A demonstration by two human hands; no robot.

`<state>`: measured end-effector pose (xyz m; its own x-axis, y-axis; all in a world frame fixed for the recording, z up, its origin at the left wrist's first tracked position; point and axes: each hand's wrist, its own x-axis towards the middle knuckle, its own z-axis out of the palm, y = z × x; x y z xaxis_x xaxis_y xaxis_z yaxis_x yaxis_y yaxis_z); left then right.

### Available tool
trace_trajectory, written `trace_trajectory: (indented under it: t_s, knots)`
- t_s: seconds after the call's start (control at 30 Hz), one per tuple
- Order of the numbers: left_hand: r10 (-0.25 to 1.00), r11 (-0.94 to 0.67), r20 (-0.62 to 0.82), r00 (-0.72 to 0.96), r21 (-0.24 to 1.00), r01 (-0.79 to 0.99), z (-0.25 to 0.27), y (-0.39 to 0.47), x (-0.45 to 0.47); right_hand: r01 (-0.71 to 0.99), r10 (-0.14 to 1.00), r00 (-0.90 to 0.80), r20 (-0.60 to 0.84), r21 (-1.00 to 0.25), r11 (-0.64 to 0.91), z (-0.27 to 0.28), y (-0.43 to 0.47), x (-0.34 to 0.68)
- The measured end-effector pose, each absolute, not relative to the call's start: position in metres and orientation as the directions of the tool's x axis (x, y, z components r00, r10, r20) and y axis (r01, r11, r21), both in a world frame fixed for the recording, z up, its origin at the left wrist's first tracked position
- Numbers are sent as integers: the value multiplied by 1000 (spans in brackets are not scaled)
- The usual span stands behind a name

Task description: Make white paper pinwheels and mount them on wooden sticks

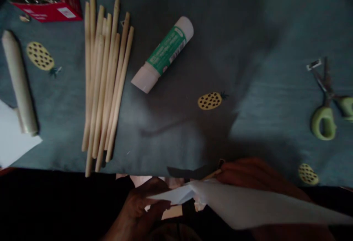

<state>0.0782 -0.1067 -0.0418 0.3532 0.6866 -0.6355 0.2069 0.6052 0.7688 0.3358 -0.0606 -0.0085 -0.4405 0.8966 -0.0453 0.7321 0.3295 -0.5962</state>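
Just below the table's front edge, a sheet of white paper (242, 204) is held out, slanting down to the right. My left hand (138, 204) is closed on the paper's left corner, thumb below and fingers above. My right hand (253, 174) lies behind the sheet at the table edge, its fingers curled round a thin wooden stick (212, 175) that pokes out to the left. The paper covers part of this hand and most of the stick. A glue stick (167, 53) with a green label lies farther up the cloth.
Several wooden sticks (106, 82) lie in a pile at left. Beyond them stands an open red box (49, 11) with shiny contents. A pale cylindrical roll (19, 82) rests near another white sheet (16, 138). Green-handled scissors (325, 123) lie open at right on the pineapple-print cloth (171, 123).
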Motion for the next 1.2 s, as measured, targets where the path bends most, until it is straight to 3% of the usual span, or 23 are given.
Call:
trace_trajectory:
  t_s: [0.17,0.4,0.73,1.2]
  knots:
    - [683,615,-644,345,762,203,-42,-105,82,692,907,-422,15,-641,332,8,-42,325]
    - [703,660,-630,329,751,27,-53,-109,87,748,930,-331,-161,-646,154,19,-36,322]
    - [631,767,-710,313,630,-117,-50,-107,94,764,934,-254,-253,-644,33,17,-29,317]
    - [691,716,-667,279,683,-143,-51,-109,96,866,941,-170,-292,-499,2,24,-25,307]
